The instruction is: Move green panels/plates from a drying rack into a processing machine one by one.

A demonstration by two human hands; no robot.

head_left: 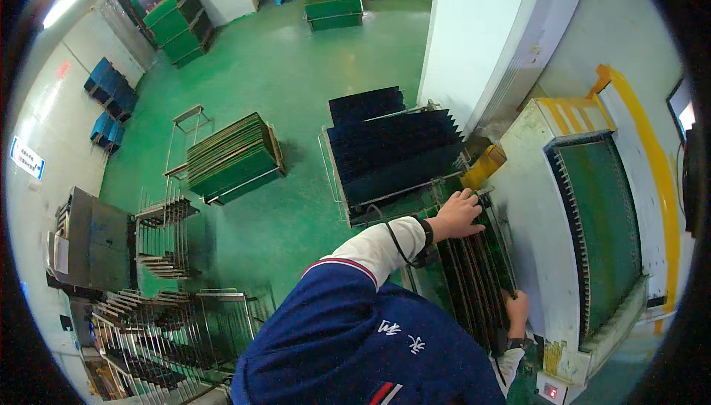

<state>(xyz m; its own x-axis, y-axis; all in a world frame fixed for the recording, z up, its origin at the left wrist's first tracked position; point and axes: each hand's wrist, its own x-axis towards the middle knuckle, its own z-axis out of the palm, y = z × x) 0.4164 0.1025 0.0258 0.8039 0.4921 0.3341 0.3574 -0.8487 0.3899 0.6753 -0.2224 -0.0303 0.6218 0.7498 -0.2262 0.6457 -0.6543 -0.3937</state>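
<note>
A metal rack of thin, upright boards (474,275) stands close at my right side, their dark edges running toward me. My left hand (461,216) reaches over the far end of the row, its fingers bent around a board's edge. At the near right end, my right hand (517,315) closes on the edge of a board, with the thumb up and the other fingers mostly hidden. Whether both hands grip the same board cannot be made out. Just beyond the rack is a yellow box-like piece (485,166).
A white machine (529,172) with a green, toothed-edge opening (600,231) stands on the right. Ahead is a rack of dark blue boards (396,149); left of it, a rack of green boards (233,164). Bare metal racks (159,338) stand at lower left. A white pillar (470,35) rises ahead.
</note>
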